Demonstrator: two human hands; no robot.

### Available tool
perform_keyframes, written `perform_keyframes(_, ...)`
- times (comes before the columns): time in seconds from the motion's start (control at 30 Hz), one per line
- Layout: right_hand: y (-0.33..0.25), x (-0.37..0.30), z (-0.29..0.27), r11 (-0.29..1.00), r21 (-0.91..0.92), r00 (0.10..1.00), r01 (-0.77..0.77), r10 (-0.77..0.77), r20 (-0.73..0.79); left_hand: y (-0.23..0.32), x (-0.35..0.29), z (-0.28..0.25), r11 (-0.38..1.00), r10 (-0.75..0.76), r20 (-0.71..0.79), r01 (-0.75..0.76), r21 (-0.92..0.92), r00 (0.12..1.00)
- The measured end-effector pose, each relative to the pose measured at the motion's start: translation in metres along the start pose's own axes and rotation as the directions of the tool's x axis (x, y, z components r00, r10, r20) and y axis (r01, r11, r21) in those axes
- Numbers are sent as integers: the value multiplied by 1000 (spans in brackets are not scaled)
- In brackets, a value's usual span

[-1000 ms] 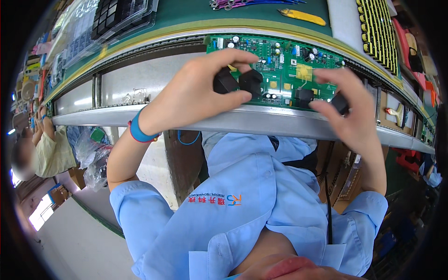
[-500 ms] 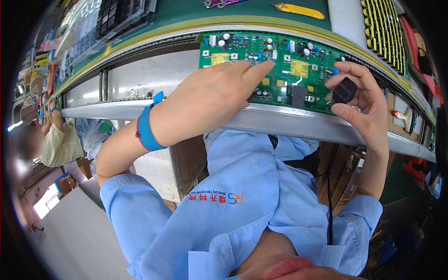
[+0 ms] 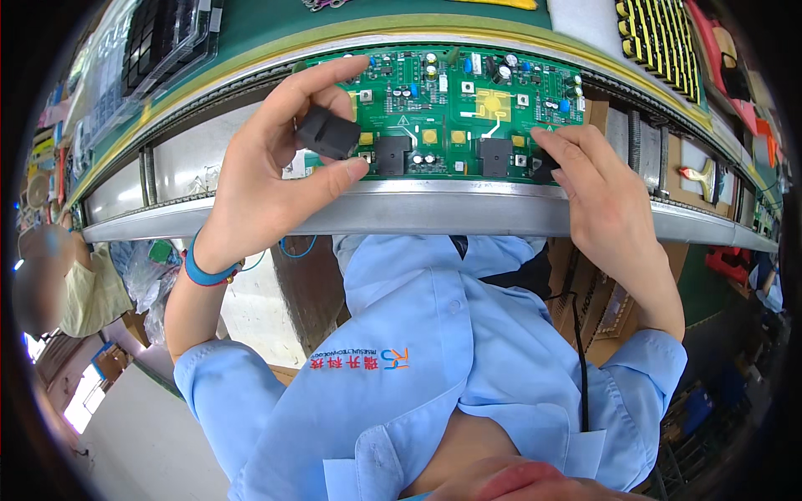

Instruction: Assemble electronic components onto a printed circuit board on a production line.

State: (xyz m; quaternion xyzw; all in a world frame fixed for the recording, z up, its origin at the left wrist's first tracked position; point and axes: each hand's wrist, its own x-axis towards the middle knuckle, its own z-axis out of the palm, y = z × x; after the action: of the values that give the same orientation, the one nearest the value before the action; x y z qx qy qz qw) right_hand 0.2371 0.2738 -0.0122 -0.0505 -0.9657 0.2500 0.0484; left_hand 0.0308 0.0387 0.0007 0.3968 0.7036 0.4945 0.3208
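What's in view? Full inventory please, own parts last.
circuit board: 1 at the hands, green, behind near rail
near rail: 1, silver, across the middle
seated black blocks: 2, black, board's near edge
held black block: at least 1, black, above board's left part
half-hidden part: 1, black, board's lower right
mat: 1, green, top
yellow tool: 1, yellow, cut off by top edge
part rows: several, yellow and black, upper right
co-worker: 1, pale yellow top, far left
wristband: 1, blue, left wrist
shirt: 1, light blue, below rail
left hand: 1, bare, gripping held black block
right hand: 1, bare, at half-hidden part
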Motion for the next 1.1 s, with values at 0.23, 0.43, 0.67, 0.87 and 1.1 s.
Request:
perform_keyframes(0.23, 7, 8, -12, 997, 73, 999, -13, 10, 54, -14, -12, -16, 999, -9, 30, 10, -35, 999)
perform_keyframes(0.43, 4, 7, -9, 1000, 4, 1000, -6, 6, 8, -24, -19, -21, 989, 79, -52, -72, 127, 996)
perform_keyframes(0.67, -1, 3, -6, 988, -154, 1000, 24, -26, -12, -28, -24, -34, 937, 78, -79, -46, 345, 994)
perform_keyframes(0.87, -2, -2, -5, 990, -141, 1000, 15, -17, -16, -24, -29, -33, 872, 143, 12, -132, 472, 990)
perform_keyframes(1.1, 3, -3, -6, 994, -113, 1000, 9, -10, -13, -15, -20, -24, 760, 141, 116, -183, 624, 983)
